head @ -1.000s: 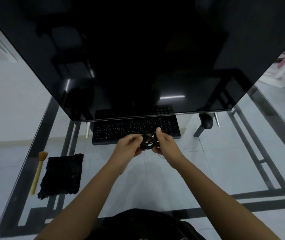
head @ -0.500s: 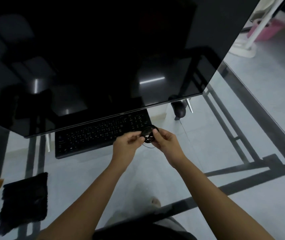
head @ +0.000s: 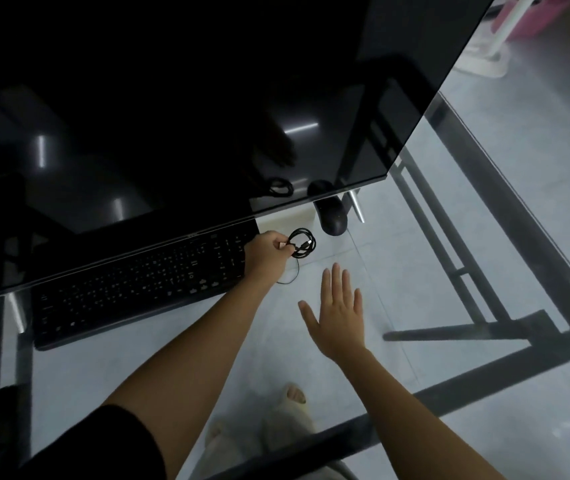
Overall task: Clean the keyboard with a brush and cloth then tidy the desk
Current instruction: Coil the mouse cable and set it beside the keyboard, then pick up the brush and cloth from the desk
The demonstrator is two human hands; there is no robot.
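**On the glass desk (head: 397,271), a cable (head: 302,243) held at the keyboard (head: 138,282) end**

Under the dark monitor (head: 172,98), the keyboard lies flat toward the left. At its right end the left hand (head: 266,254) pinches the coiled black cable, one loose tail dangling. Just beyond sits a black mouse (head: 332,214). The right hand (head: 339,317) hovers nearer, fingers spread wide, holding nothing.
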